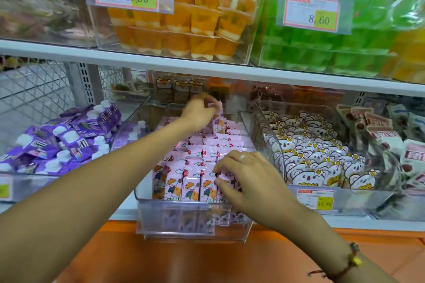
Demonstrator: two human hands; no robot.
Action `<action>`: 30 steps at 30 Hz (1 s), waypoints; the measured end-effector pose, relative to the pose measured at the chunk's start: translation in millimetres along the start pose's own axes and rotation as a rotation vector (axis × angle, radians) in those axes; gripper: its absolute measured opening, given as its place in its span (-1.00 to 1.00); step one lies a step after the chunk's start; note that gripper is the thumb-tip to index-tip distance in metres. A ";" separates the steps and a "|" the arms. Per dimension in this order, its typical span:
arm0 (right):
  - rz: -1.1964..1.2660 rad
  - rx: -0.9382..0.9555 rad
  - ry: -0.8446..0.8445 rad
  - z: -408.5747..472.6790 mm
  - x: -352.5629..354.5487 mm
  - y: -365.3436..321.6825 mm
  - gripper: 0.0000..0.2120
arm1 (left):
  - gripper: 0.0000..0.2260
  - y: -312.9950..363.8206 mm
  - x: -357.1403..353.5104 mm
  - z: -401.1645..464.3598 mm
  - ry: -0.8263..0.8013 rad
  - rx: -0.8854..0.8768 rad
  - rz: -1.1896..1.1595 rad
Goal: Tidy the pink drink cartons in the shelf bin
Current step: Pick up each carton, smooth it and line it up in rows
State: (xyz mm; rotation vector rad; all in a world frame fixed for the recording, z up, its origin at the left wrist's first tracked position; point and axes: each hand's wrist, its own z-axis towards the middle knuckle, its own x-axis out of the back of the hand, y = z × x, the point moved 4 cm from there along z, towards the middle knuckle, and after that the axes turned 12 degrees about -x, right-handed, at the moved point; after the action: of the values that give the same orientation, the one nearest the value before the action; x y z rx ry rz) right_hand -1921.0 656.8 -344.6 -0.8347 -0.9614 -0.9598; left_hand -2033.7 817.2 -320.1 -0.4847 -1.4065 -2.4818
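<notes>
The shelf [207, 69] is carrying a row of clear bins, and the shelf bin [195, 223] at the centre of the view is holding the pink drink cartons [197, 167], packed upright in close rows from front to back. At about nine o'clock from it, purple pouches [69, 140] are lying heaped; at three o'clock, koala packs [310, 158] are filling the neighbouring bin.

The left hand [199, 111] is reaching to the twelve o'clock end of the bin and pinching the top of one raised carton [218, 119], which is tilting above the back row. The right hand [248, 179] is resting at the front rows, fingers curled onto the carton tops; whether it is actually gripping one, I cannot tell.

The cartons are looking small and probably light, with fairly stiff sides and glossy, likely slippery faces. Taking each by its upper edges or narrow sides is seeming safest, since squeezing the broad faces could dent them.
</notes>
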 end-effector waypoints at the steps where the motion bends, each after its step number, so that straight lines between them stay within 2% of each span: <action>1: 0.003 -0.002 0.001 -0.3 0.7 0.2 -0.77 | -0.90 4.1 4.7 -5.3 0.094 0.025 -0.080; 5: 0.020 -0.005 0.014 1.1 3.2 -0.8 -0.78 | -0.78 18.3 28.1 -41.8 0.441 0.125 -0.388; 8: 0.153 -0.064 0.117 2.7 10.6 -2.5 -0.84 | -0.80 31.9 44.8 -79.3 0.543 0.138 -0.523; 10: 0.363 -0.142 0.235 2.4 17.9 -4.0 -0.83 | -0.85 41.1 52.9 -105.1 0.518 0.091 -0.520; 11: 0.465 -0.176 0.258 1.8 19.0 -5.7 -0.76 | -0.86 45.9 55.9 -116.9 0.488 0.054 -0.503; 12: 0.554 -0.203 0.232 1.7 17.9 -8.4 -0.68 | -0.86 49.9 57.3 -127.0 0.456 0.018 -0.488; 14: 0.673 -0.219 0.075 3.7 10.6 -16.6 -0.57 | -0.87 54.1 56.5 -140.4 0.383 -0.015 -0.486; 16: 0.738 -0.185 -0.027 6.8 4.3 -24.1 -0.62 | -0.90 53.5 52.1 -146.4 0.320 -0.006 -0.543; 18: 0.853 -0.206 -0.016 11.9 4.0 -24.8 -0.77 | -0.90 51.1 49.8 -148.4 0.298 -0.005 -0.594; 20: 1.086 -0.322 -0.024 16.3 1.1 -20.9 -0.83 | -0.85 48.1 50.2 -149.1 0.288 -0.059 -0.550; 22: 1.310 -0.474 -0.085 18.9 -6.3 -16.8 -0.86 | -0.73 46.6 48.9 -150.6 0.235 -0.134 -0.389; 24: 1.403 -0.560 -0.120 20.2 -12.1 -13.4 -0.76 | -0.63 44.3 43.5 -153.8 0.168 -0.148 -0.285; 27: 1.514 -0.577 -0.123 21.6 -13.0 -16.9 -0.64 | -0.60 43.4 34.7 -158.4 0.086 -0.147 -0.256; 30: 1.495 -0.571 -0.090 21.7 -13.4 -19.3 -0.62 | -0.62 43.1 35.4 -158.1 0.132 -0.197 -0.116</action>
State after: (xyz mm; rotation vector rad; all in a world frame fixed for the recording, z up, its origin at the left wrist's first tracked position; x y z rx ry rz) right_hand -1948.4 673.3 -346.5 -1.6863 0.0739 0.1653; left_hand -2075.9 657.4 -348.1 -0.2762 -1.1780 -2.7057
